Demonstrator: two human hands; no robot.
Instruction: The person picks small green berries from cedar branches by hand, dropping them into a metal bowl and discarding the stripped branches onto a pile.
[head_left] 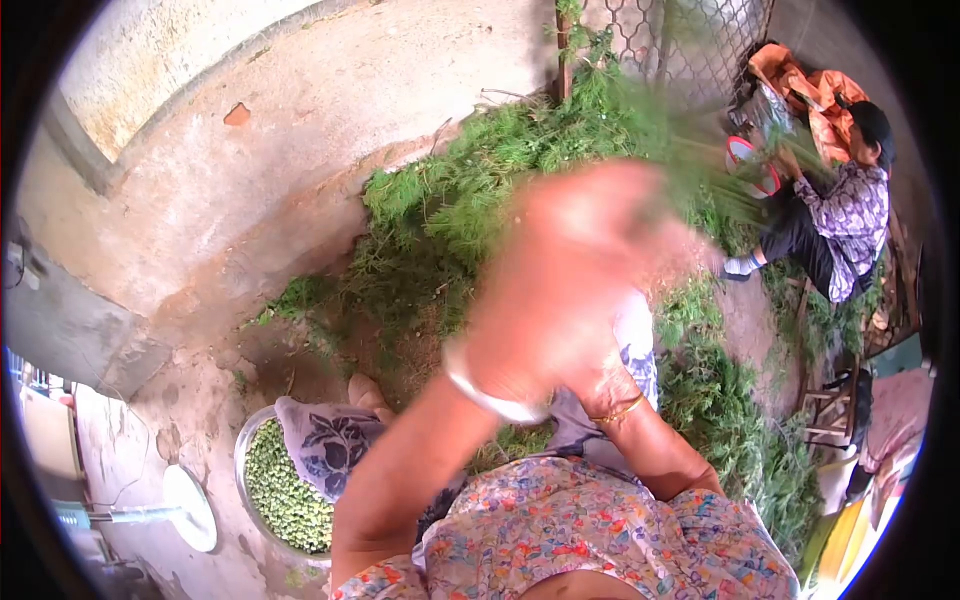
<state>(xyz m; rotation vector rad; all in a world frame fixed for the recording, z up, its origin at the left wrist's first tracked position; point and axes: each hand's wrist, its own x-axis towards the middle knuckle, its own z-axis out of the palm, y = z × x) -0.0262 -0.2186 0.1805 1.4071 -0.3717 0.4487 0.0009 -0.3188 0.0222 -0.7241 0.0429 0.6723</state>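
My left hand (555, 260), with a white bangle at the wrist, is raised in front of me and badly smeared by motion. Its fingers look closed around a feathery green branch (715, 165), which streaks off to the upper right. My right hand (597, 365), below a thin gold bracelet, crosses close against the left one; its fingers are mostly hidden or blurred. Behind both hands, a heap of feathery green plants (450, 195) lies along the wall. By my left leg, a metal basin (241, 470) holds many small green pods or seeds.
A co-worker (845, 215) sits at the right with a red-rimmed white basin (750, 165). More cut greenery (725, 420) lies along my right side. A white disc-shaped base with a pole (190, 508) stands at the lower left. Wire mesh (690, 50) rises at the back.
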